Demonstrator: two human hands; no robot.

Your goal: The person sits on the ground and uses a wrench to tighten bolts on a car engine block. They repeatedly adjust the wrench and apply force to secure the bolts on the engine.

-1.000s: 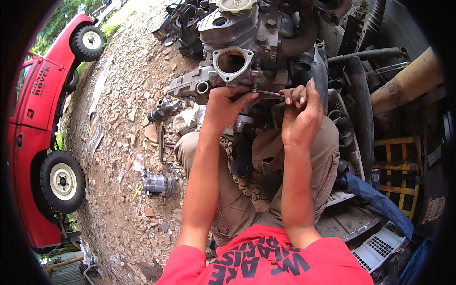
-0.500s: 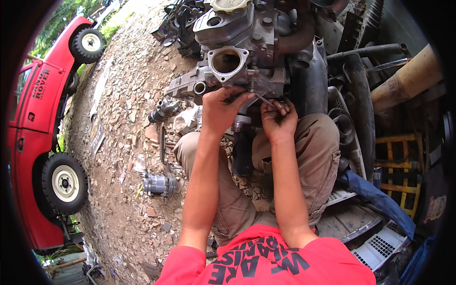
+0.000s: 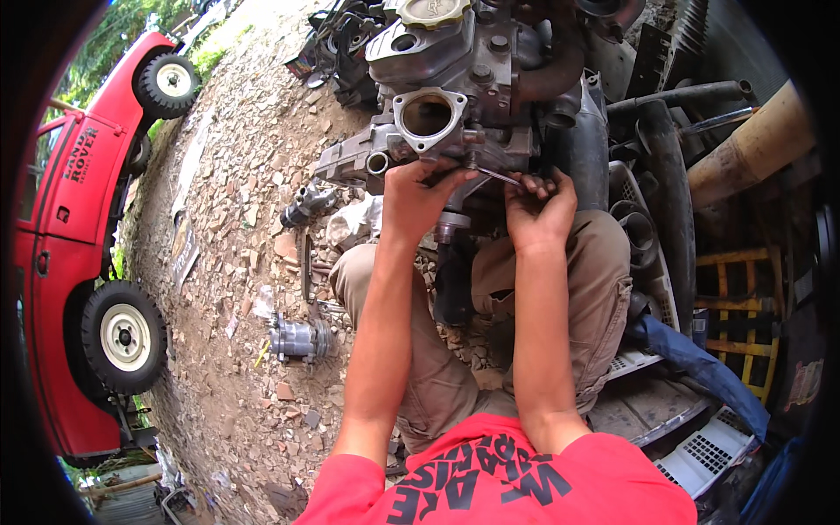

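A grey engine block [image 3: 455,79] with a round open port stands in front of my knees on stony ground. My right hand [image 3: 535,210] is closed around the handle of a thin metal wrench [image 3: 492,175], whose head sits on a bolt at the engine's lower front. My left hand [image 3: 418,197] presses against the engine just left of that bolt, fingers curled over the wrench head area. Whether the left fingers grip anything is hidden. Both forearms reach up from my red shirt, over my tan trousers.
A red off-road vehicle [image 3: 87,236] stands at the left. Loose metal parts [image 3: 297,337] lie on the rubble [image 3: 236,219]. At the right are black hoses [image 3: 665,157], a tan pipe [image 3: 752,144], a yellow frame [image 3: 735,306] and white grilles [image 3: 709,451].
My right hand has drawn the wrench handle in closer to the engine and nearer my left hand; the view has shifted slightly toward the engine.
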